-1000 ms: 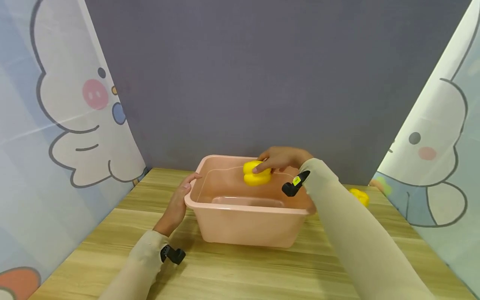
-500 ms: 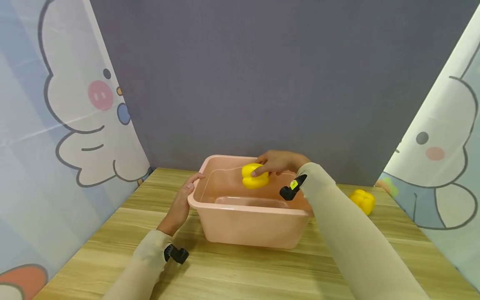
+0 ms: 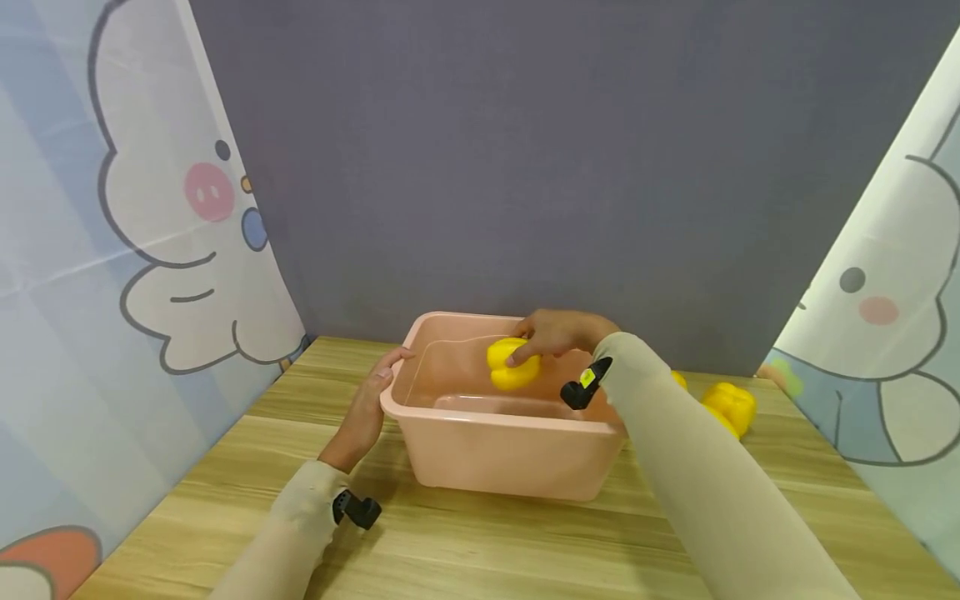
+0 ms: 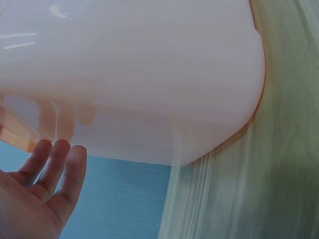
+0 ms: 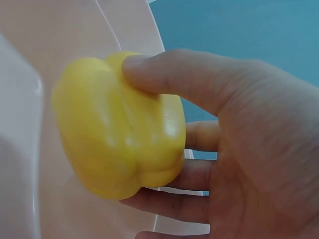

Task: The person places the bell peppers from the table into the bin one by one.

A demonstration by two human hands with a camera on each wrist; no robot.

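Observation:
In the head view, my right hand [image 3: 562, 332] holds a yellow bell pepper [image 3: 508, 373] inside the pink plastic basin [image 3: 510, 458], above its floor. The right wrist view shows the thumb on the near side of the bell pepper [image 5: 109, 129] and other fingers behind and beneath it. My left hand [image 3: 365, 412] grips the basin's left rim. From the left wrist, several fingertips [image 4: 75, 154] are seen against the outer wall of the basin [image 4: 129, 74]; the thumb is out of that view.
More yellow bell peppers [image 3: 733, 404] lie on the wooden table [image 3: 450, 550] right of the basin, partly hidden by the right sleeve [image 3: 697, 450]. A grey panel [image 3: 525, 150] stands behind, with cartoon-printed cloths [image 3: 172, 208] at both sides.
My right hand has lowered slightly with the bell pepper, deeper into the basin. The left hand keeps its place at the rim. The head view has shifted a little, exposing more of the peppers at right.

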